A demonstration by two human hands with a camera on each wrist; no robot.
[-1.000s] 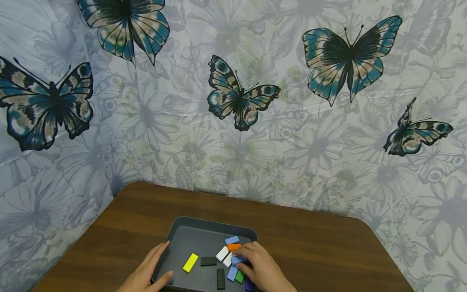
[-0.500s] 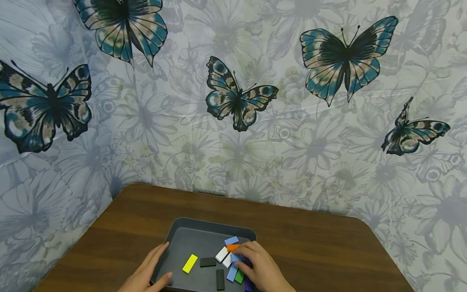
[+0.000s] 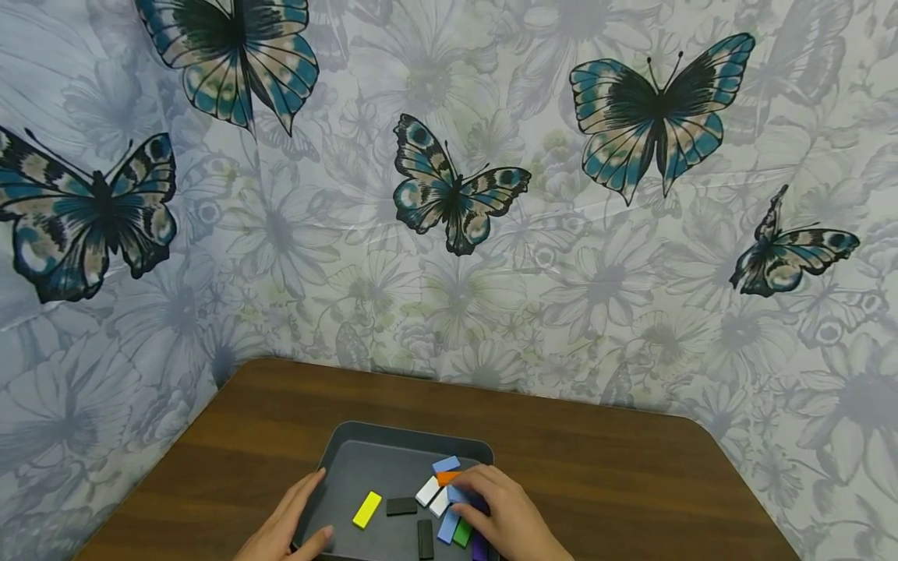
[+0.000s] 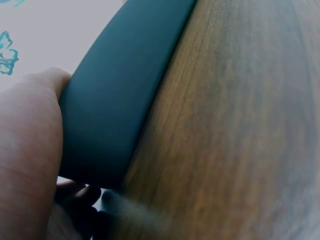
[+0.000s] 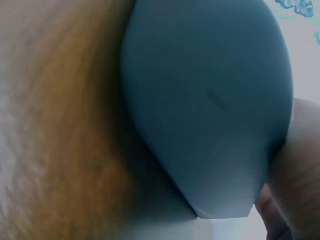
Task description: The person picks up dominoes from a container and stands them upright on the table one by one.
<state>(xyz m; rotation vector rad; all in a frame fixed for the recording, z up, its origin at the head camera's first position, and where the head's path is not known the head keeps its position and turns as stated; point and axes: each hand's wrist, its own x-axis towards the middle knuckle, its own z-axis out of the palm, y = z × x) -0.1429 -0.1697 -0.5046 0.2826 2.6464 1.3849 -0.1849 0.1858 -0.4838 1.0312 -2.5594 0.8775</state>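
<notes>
A dark grey tray [image 3: 393, 430] holds several small coloured blocks. At its left rim rests my left hand [image 3: 281, 523], fingers along the edge and thumb over the near corner; the left wrist view shows that hand beside the tray's outer wall [image 4: 115, 95]. My right hand [image 3: 508, 514] reaches over the right rim, with thumb and index finger at either side of a light blue block [image 3: 457, 495], partly hidden by the hand. Around it lie white blocks [image 3: 427, 491], an orange block [image 3: 445, 478], another blue block [image 3: 449, 526], a green block [image 3: 462, 533] and a purple block [image 3: 479, 548].
A yellow block [image 3: 367, 510] and two black blocks [image 3: 401, 506] lie apart in the tray's middle and left. The brown wooden table [image 3: 596, 467] extends around the tray. Behind it hangs a floral backdrop [image 3: 309, 296] with butterflies.
The head view has shifted slightly. Both hands and the blocks stay nearly in place.
</notes>
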